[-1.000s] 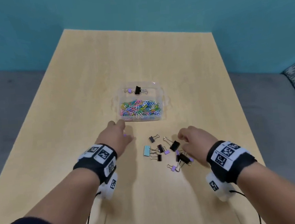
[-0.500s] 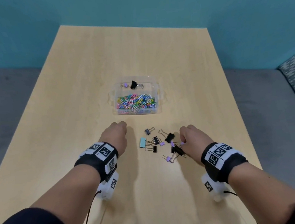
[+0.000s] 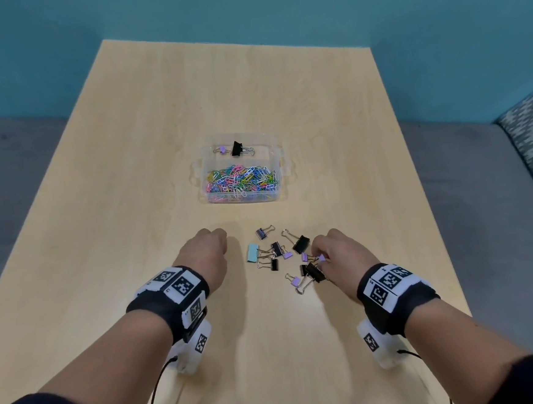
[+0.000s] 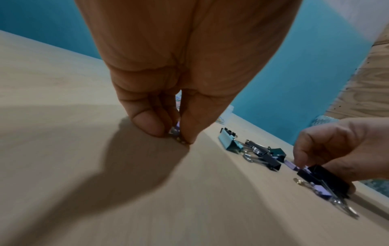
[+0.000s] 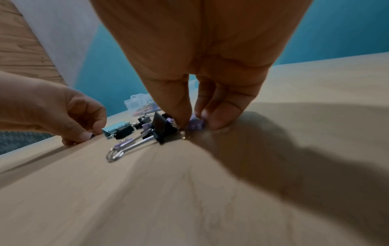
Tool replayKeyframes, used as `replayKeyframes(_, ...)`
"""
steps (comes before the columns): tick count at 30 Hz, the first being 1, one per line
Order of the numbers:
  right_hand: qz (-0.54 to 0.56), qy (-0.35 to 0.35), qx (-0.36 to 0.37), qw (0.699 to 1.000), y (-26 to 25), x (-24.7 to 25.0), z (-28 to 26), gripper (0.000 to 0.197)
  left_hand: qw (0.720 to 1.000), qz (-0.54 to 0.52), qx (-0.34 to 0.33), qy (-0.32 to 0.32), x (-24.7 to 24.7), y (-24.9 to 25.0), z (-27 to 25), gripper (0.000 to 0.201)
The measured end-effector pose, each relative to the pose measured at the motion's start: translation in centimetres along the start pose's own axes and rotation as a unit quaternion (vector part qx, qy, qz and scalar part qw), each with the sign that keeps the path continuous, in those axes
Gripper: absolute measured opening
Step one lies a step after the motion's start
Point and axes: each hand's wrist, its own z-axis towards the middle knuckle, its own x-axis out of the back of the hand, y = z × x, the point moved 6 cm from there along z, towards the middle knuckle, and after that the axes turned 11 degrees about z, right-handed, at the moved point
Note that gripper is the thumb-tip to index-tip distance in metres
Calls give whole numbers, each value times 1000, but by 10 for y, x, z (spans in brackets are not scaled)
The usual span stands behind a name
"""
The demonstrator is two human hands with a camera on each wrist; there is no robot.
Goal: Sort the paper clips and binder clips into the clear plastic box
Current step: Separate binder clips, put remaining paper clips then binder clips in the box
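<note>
a: pinching — both hands are at it. the left hand (image 3: 206, 257), lower centre-left of the head view, has thumb and fingers closed on a small purple binder clip (image 4: 176, 130) right at the table (image 3: 130, 187) surface.

b: and the right hand (image 3: 338, 258)?

a: lower centre-right, its fingertips (image 5: 219, 119) nipping another purple clip (image 5: 195, 125), touching the tabletop beside a big black binder clip (image 5: 162, 128).

b: where's the rest of the pile?

a: loose binder clips (image 3: 277, 252) lie scattered between the two hands — black ones, purple ones, and a light blue clip (image 3: 252, 253) at the pile's left edge.

b: the box?

a: the clear plastic box (image 3: 283, 171) sits at the middle of the frame, above the hands and well apart from them. its nearer compartment is full of coloured paper clips (image 3: 241, 182); the farther one holds a black clip (image 3: 237, 148) and a tiny purple one (image 3: 222, 149) side by side.
</note>
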Motion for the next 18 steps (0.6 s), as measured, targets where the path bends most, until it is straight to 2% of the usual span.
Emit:
replayKeyframes(5, 5, 10, -22, 1000, -2, 2, 3, 11, 1000, -15, 0, 17, 2, 10, -5, 21)
replayKeyframes(7, 35, 20, -38, 998, -1, 4, 2, 13, 996, -83, 29, 23, 0, 5, -4, 20)
replayKeyframes(8, 78, 37, -58, 995, 3, 7, 2, 15, 987, -150, 54, 19, -3, 1, -3, 21)
replayKeyframes(9, 149, 63, -88, 983, 8, 11, 2, 17, 965, -250, 81, 10, -7, -3, -1, 21)
replayKeyframes(10, 248, 90, -123, 957, 16, 14, 1, 18, 922, -372, 110, -6, -11, -6, -1, 21)
replayKeyframes(12, 469, 118, -180, 857, 28, 15, -2, 17, 801, -575, 158, -45, -16, -6, -4, 19)
replayKeyframes(13, 543, 124, -196, 807, 31, 14, -4, 18, 748, -637, 176, -63, -16, -4, -6, 20)
replayKeyframes(14, 585, 126, -206, 774, 34, 13, -6, 21, 708, -676, 189, -75, -15, -2, -8, 21)
replayKeyframes(15, 607, 125, -212, 756, 35, 12, -9, 24, 683, -699, 197, -80, -14, -1, -9, 23)
replayKeyframes(16, 618, 120, -214, 747, 36, 11, -10, 27, 671, -709, 200, -82, -13, 1, -8, 24)
replayKeyframes(17, 620, 112, -213, 747, 37, 10, -12, 28, 671, -709, 201, -82, -12, 2, -8, 25)
replayKeyframes(18, 615, 101, -210, 753, 37, 9, -13, 27, 682, -698, 200, -82, -12, 2, -7, 24)
